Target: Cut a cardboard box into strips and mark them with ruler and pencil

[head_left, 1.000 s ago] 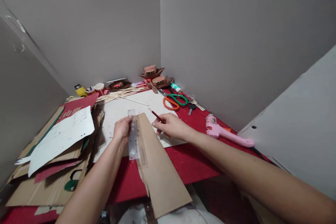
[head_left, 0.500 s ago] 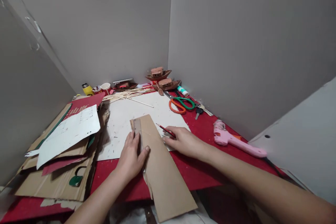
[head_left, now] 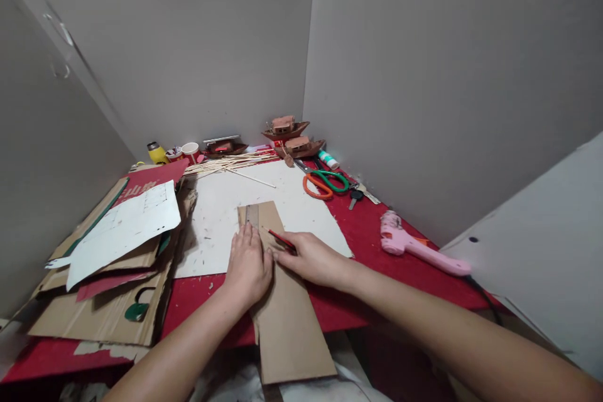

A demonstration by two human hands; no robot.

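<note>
A long strip of brown cardboard (head_left: 293,334) runs from a white sheet (head_left: 207,235) out past the table's front edge. On its far left part lies a clear ruler (head_left: 252,214), largely covered by my left hand (head_left: 248,268). That hand is flat, fingers stretched over ruler and cardboard. Closed around a dark red pencil (head_left: 281,240), my right hand (head_left: 315,259) rests over the strip's right side, close to my left thumb. The pencil tip points up and left, near the ruler's right edge; whether it touches the cardboard I cannot tell.
Cardboard pieces (head_left: 98,317) and a white template (head_left: 125,229) are stacked at left. Thin sticks (head_left: 226,164), model boats (head_left: 301,147) and cups (head_left: 190,151) stand at the back. Scissors (head_left: 334,181), keys (head_left: 357,198) and a pink glue gun (head_left: 419,247) lie at right.
My right hand has moved left with the pencil, onto the cardboard beside the ruler. My left hand has shifted slightly right and flattened, its thumb drawn in. The strip's near end has swung left.
</note>
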